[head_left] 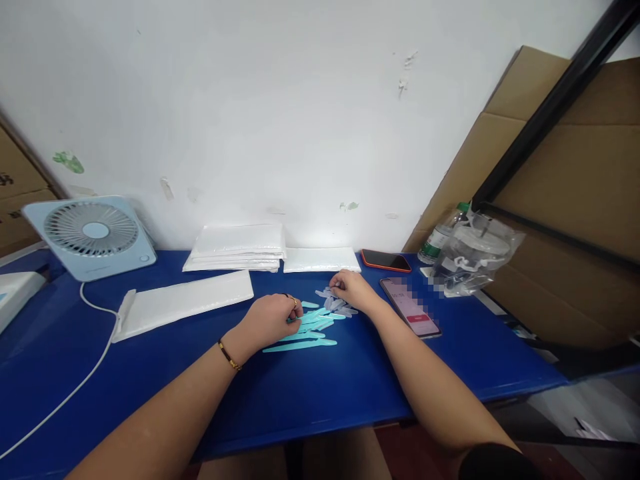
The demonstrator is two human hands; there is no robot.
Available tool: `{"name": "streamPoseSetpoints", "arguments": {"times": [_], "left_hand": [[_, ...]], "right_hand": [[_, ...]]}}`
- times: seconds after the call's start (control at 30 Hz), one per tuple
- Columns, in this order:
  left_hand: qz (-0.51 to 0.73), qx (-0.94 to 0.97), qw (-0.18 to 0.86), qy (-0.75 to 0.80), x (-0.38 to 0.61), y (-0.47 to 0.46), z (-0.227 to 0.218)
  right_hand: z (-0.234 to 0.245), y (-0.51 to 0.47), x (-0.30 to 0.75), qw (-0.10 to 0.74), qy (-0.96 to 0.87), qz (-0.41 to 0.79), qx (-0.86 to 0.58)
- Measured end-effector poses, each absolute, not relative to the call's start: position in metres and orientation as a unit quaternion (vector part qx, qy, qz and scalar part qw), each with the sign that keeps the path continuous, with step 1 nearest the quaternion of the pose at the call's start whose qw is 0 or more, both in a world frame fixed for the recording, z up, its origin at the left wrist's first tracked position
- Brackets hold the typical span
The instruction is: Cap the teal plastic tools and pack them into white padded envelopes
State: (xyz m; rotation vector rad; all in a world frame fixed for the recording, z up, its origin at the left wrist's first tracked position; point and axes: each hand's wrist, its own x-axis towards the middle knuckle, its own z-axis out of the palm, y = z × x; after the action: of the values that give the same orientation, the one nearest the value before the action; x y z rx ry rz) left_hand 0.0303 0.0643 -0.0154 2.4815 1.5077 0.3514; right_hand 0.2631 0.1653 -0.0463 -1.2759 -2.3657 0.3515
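Turquoise strips [314,325] lie by the left hand's [273,323] fingertips, pale slips [345,311] by the right hand's [356,291], behind the bench's [320,393] front edge. Fingers narrow; grips unclear.

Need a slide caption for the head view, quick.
Left hand at the turquoise sticks, right hand at the translucent pieces, over a blue table.

Underside of the left grip [273,321] hidden, phone screen [413,309] partly pixelated, white device [19,292] cut by left edge.
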Motion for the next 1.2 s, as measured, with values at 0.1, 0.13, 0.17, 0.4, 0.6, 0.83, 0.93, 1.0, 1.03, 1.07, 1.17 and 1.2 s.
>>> {"name": "streamPoseSetpoints", "arguments": {"times": [0.1, 0.13, 0.17, 0.4, 0.6, 0.83, 0.93, 1.0, 1.03, 1.07, 1.17, 1.2], "left_hand": [[0.124, 0.840, 0.107, 0.518, 0.030, 0.065, -0.012], [0.131, 0.836, 0.117, 0.520, 0.029, 0.066, -0.010], [0.142, 0.830, 0.129, 0.524, 0.028, 0.066, -0.008], [0.188, 0.798, 0.141, 0.555, 0.016, 0.075, -0.005], [0.181, 0.798, 0.151, 0.555, 0.009, 0.085, -0.020], [0.184, 0.771, 0.121, 0.597, 0.006, 0.094, -0.032], [0.193, 0.767, 0.111, 0.602, 0.006, 0.095, -0.032], [0.206, 0.772, 0.117, 0.590, 0.007, 0.095, -0.029], [0.213, 0.775, 0.119, 0.583, 0.008, 0.094, -0.027], [0.219, 0.778, 0.120, 0.576, 0.009, 0.093, -0.024], [0.224, 0.790, 0.110, 0.560, 0.013, 0.089, -0.018], [0.222, 0.796, 0.105, 0.554, 0.014, 0.088, -0.016]], "right_hand": [[-0.046, 0.164, 0.267, 0.203, -0.847, 0.149, -0.469], [-0.046, 0.164, 0.269, 0.198, -0.846, 0.159, -0.469], [-0.045, 0.164, 0.271, 0.193, -0.846, 0.166, -0.469], [-0.042, 0.161, 0.276, 0.182, -0.841, 0.187, -0.473], [-0.041, 0.159, 0.278, 0.172, -0.831, 0.223, -0.480], [-0.041, 0.159, 0.279, 0.187, -0.819, 0.247, -0.483], [-0.035, 0.155, 0.278, 0.236, -0.801, 0.266, -0.482], [-0.029, 0.151, 0.276, 0.283, -0.780, 0.323, -0.456], [-0.026, 0.148, 0.274, 0.300, -0.766, 0.364, -0.436], [-0.024, 0.145, 0.271, 0.309, -0.752, 0.407, -0.417], [-0.021, 0.139, 0.262, 0.321, -0.718, 0.480, -0.388], [-0.022, 0.137, 0.259, 0.326, -0.711, 0.489, -0.386]]}}
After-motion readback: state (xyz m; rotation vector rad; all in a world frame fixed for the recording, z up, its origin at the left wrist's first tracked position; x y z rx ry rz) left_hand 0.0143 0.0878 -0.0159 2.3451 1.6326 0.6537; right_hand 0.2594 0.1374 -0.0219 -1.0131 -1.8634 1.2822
